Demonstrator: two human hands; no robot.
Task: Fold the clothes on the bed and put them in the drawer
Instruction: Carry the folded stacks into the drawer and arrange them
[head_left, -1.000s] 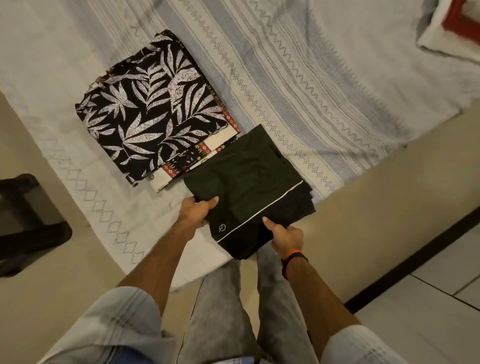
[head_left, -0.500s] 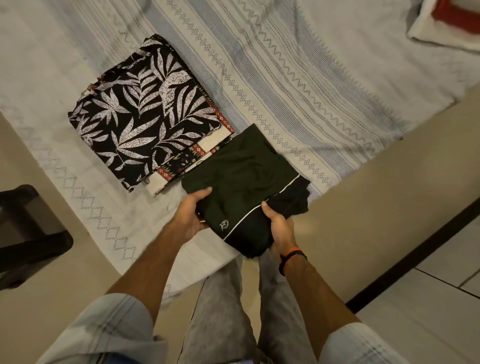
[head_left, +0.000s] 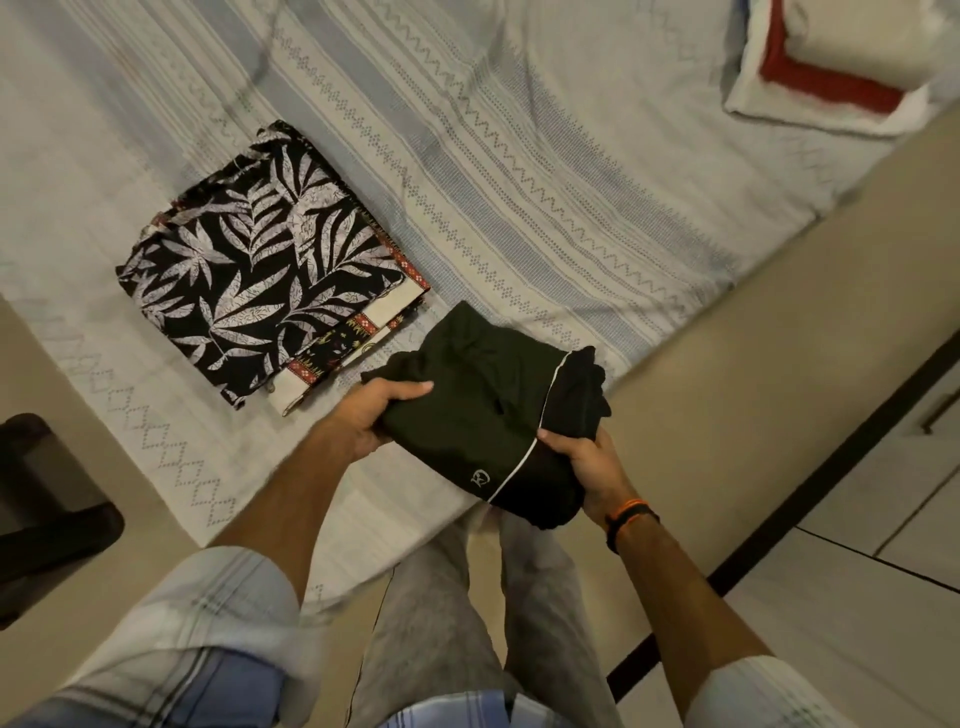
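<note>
We tag this as home bedroom. Bed (head_left: 519, 156) with pale blue-and-cream woven striped bedspread (head_left: 545, 218) fills most of view. White pillow with red band (head_left: 831, 67) at far right corner. 2 folded garments lie on spread: leaf-print piece (head_left: 249, 275) on top of patterned one with red trim (head_left: 353, 332). Beige bed frame edge (head_left: 753, 364), tiled floor (head_left: 857, 597), dark stool (head_left: 47, 514) at left. Domestic setting, we see no work gear.

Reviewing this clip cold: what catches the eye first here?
Both hands, the left hand and right hand, grip a folded black garment with a white stripe at the bed's near edge. Just left of it on the bedspread lies a folded black-and-white leaf-print garment.
</note>
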